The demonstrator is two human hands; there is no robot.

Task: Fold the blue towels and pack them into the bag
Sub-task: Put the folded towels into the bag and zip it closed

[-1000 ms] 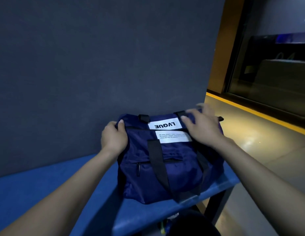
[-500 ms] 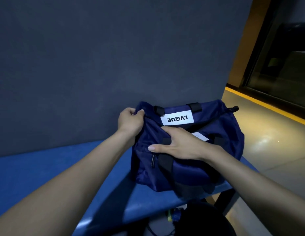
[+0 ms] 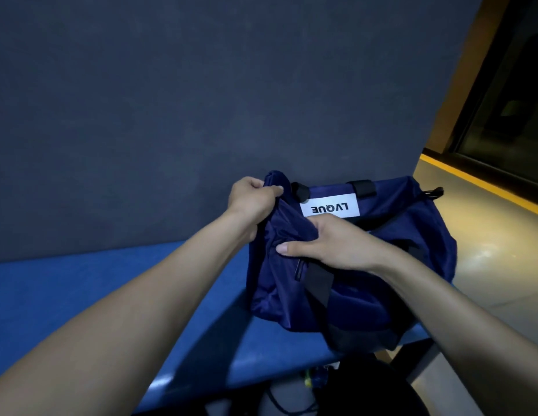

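A navy blue bag with black straps and a white label stands at the right end of the blue table. My left hand grips the bag's upper left corner and bunches the fabric there. My right hand lies across the bag's front, thumb on top and fingers curled into the cloth near a small zipper pull. No towels are visible; the bag's inside is hidden.
A dark grey wall rises directly behind the table. To the right, a glossy floor with a yellow line runs toward a dark glass door. Dark items and cables lie under the table's front edge.
My right hand moved from the bag's top right down across its front toward the left. My left hand went from resting on the left end to bunching and lifting that corner.
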